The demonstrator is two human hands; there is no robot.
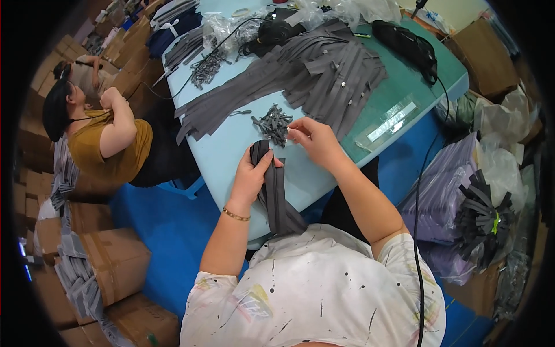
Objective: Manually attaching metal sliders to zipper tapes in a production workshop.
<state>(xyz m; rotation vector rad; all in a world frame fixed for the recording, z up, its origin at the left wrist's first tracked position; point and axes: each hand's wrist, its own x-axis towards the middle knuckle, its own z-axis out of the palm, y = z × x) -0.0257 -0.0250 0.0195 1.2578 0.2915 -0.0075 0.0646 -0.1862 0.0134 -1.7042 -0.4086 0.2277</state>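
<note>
My left hand point(250, 176) is closed round a dark grey zipper tape point(276, 199), folded over at its upper end. The tape's lower end hangs past the table edge onto my lap. To the right, my right hand point(317, 140) pinches thumb and forefinger together beside a small heap of dark zipper sliders point(272, 121). A tiny pale glint shows at those fingertips, too small to make out. Beyond the heap, many long grey zipper tapes point(243, 92) lie fanned across the table, with a thicker stack point(341, 81) at right, dotted with small shiny bits.
The light-blue table point(214, 165) has a green mat point(399, 75) on its right. A second slider heap point(206, 70), plastic bags point(222, 29) and a black pouch point(404, 43) lie farther back. Cartons point(115, 260) and a seated person point(110, 133) are at left; wrapped purple bundles point(439, 191) stand right.
</note>
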